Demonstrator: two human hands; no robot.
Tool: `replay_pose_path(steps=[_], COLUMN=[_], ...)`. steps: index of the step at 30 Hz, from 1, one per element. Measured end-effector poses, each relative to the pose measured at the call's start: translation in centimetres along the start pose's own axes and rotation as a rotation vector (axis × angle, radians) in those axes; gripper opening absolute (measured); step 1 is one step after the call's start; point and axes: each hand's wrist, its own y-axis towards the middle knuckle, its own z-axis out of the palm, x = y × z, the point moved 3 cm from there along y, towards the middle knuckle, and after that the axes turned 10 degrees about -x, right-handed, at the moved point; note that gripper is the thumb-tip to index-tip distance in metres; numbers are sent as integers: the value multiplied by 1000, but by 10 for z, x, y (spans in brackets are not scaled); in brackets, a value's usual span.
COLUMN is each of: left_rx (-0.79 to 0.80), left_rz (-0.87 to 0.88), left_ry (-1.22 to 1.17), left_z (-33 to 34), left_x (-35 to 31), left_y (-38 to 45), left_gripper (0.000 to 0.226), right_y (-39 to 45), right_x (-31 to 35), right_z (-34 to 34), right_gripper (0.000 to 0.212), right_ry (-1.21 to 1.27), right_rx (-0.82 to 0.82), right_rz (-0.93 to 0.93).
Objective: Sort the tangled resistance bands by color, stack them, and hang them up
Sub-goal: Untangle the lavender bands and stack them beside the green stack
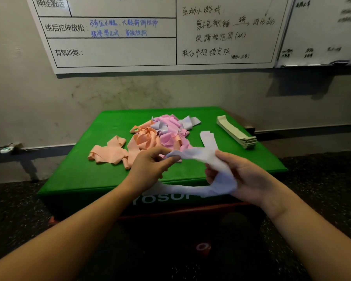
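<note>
Above the green surface (85,175), both hands pinch one pale lavender band (199,154): left hand (150,165) at one end, right hand (241,175) curled round its loop, apparently straightening it for stacking beside the tangled pile (160,134).
</note>
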Motion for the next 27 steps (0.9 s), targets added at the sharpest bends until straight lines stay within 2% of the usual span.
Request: replay_pose_path(steps=[4, 7, 14, 17, 21, 23, 25, 26, 27], left_rx=[47, 90, 207, 248, 276, 253, 228, 215, 203], left_rz=[-89, -117, 2, 38, 31, 74, 137, 155, 158], left_ry=[-75, -109, 134, 183, -7, -32, 40, 66, 83], left_z=[2, 2, 11, 20, 31, 33, 35, 35, 36], left_x=[-6, -8, -16, -27, -42, -51, -58, -60, -62], left_y=[-2, -6, -19, -23, -23, -23, -24, -25, -26], left_gripper=[8, 20, 18, 26, 42, 30, 12, 13, 16], right_y=[-7, -7, -16, -18, -23, -26, -29, -32, -34], right_x=[4, 5, 11, 12, 7, 3, 1, 0, 0], right_z=[1, 3, 2, 6, 18, 21, 23, 23, 22], right_gripper=[22, 31, 19, 27, 26, 22, 12, 7, 11], right_ry=[-131, -182, -205, -242, -270, -307, -360, -395, -433], right_rx=[-6, -44, -31, -11, 67, 82, 107, 109, 74], right_rz=[-47, -94, -176, -222, -179, -138, -108, -104, -110])
